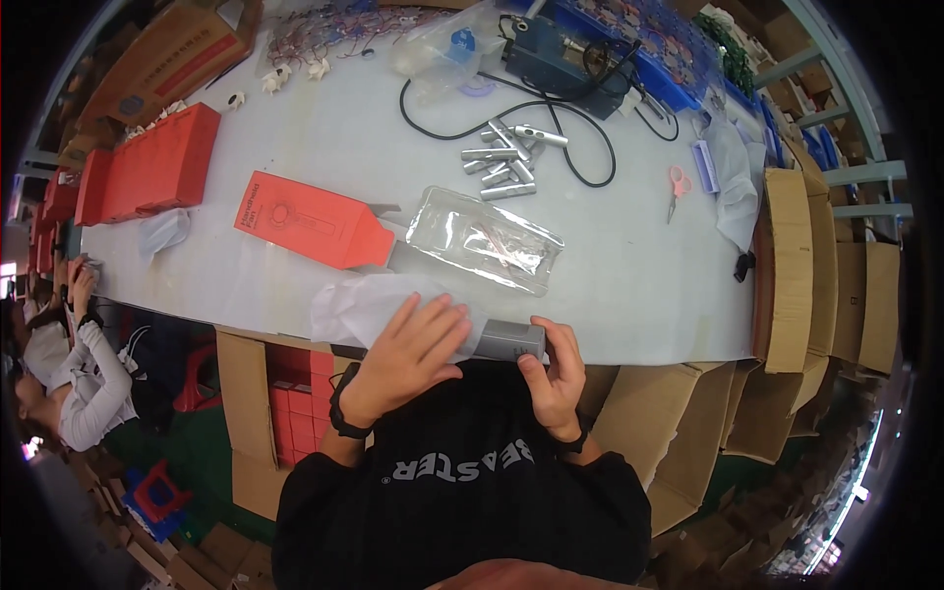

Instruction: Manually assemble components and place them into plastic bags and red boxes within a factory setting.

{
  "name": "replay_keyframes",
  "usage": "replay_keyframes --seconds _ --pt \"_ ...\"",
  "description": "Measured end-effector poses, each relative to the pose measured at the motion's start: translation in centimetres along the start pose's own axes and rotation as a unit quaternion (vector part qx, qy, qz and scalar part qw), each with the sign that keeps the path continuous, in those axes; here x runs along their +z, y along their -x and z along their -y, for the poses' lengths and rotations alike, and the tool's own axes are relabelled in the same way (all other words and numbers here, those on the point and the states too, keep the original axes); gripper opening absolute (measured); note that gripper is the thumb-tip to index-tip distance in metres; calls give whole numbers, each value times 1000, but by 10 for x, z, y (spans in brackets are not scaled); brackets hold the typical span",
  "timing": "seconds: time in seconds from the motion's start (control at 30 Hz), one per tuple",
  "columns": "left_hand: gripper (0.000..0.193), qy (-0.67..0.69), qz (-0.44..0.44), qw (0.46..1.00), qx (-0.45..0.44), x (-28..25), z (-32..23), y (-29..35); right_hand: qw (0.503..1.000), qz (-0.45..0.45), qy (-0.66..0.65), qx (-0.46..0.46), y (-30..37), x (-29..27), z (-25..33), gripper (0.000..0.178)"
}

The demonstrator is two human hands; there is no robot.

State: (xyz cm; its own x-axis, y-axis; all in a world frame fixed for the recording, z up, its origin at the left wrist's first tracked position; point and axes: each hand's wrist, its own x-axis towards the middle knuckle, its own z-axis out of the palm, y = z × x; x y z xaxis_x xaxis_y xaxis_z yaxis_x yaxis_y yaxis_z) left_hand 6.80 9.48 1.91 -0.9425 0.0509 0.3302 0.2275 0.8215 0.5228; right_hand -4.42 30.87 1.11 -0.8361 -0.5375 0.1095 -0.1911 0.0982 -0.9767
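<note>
At the table's near edge, a grey, boxy device (511, 340) lies partly inside a thin white pouch (344, 307); its covered end is hidden. My right hand (556, 379) grips the bare end between thumb and fingers. Flat across the pouch, fingers stretched out, rests my left hand (418, 344), which holds nothing. Just beyond lies a red box (310, 221) with a fan pictured on it and its end flap open. Beside that box sits a clear plastic tray (452, 231) with something thin and reddish in it.
Several silver tubes (506, 157) are piled beyond the tray, near a black cable and a dark machine (560, 69). Pink-handled scissors (678, 187) lie at right. Red boxes (162, 172) stand at left. Open cartons (678, 433) flank me; another person (93, 379) works at far left.
</note>
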Motion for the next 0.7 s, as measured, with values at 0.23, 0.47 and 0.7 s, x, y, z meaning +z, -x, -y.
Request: replay_keyframes --seconds 0.23,0.47,0.7 --pt "71 -70 41 996 35 -16 6 10 998 -8 -62 24 4 1 2 43" --pt "69 -45 -27 998 33 -7 -10 -8 988 46 78 -123 -4 4 13 49" --pt "71 151 -121 981 4 9 -24 -15 927 119 141 -327 -20 18 22 62"
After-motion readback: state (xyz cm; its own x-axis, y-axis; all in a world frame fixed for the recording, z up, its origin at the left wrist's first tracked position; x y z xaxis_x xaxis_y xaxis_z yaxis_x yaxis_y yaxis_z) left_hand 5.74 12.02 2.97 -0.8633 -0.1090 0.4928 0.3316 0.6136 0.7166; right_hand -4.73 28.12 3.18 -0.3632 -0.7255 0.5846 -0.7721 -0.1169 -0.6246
